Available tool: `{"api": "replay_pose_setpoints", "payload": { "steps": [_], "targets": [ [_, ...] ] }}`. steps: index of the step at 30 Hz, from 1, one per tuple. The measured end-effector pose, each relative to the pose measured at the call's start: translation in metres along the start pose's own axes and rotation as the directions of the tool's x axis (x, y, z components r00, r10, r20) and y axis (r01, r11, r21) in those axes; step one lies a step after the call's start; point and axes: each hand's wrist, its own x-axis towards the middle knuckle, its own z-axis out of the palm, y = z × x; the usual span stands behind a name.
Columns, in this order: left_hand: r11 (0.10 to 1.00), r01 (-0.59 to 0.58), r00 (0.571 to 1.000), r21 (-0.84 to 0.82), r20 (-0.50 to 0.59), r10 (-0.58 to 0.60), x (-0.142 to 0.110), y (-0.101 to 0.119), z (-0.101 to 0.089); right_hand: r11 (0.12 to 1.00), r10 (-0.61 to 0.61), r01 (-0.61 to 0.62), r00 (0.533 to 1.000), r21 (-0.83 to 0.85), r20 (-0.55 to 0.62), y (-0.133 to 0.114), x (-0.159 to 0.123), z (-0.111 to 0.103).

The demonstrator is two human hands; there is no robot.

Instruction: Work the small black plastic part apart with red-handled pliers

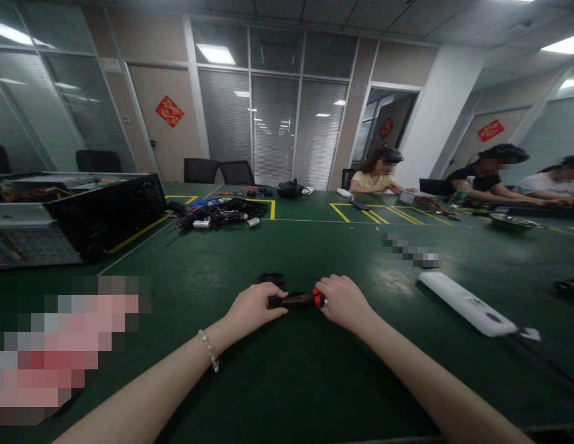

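Note:
In the middle of the green table, both hands meet over one tool. My right hand is closed around the red handles of a pair of pliers, whose dark jaws point left. Pinched in my left hand is a small black piece, held against the tips of the jaws. Whether the jaws grip it I cannot tell. Just beyond my left hand lies a small black object, its kind unclear. A beaded bracelet circles my left wrist.
An open black computer case stands at the left. Tools and cables are heaped behind it to the right. A white power strip with a dark cable lies to my right. Several people sit at the far right, including one person in yellow.

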Motion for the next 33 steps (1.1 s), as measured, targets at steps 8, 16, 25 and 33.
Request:
{"api": "replay_pose_setpoints", "payload": {
  "steps": [8, 16, 25, 33],
  "targets": [
    [1.0, 0.017, 1.0, -0.006, 0.011, -0.017, -0.0002, 0.0023, -0.001, 1.0, 0.001, -0.001, 1.0, -0.011, 0.003, -0.0006, 0.0007, 0.0012],
    [0.999, 0.032, 0.999, 0.005, 0.026, -0.032, -0.0008, 0.0026, -0.0019, 1.0, -0.01, 0.01, 1.0, -0.011, -0.007, -0.0008, -0.0008, -0.0022],
    [1.0, 0.014, 1.0, -0.019, 0.019, -0.014, -0.0008, 0.0031, -0.0023, 1.0, -0.003, 0.004, 0.999, -0.013, 0.035, -0.0017, 0.0, -0.0034],
    [1.0, 0.005, 1.0, 0.008, 0.004, -0.005, -0.0005, 0.0005, -0.001, 1.0, 0.004, -0.004, 1.0, -0.02, 0.03, -0.0004, 0.0004, -0.0013]
  ]
}}
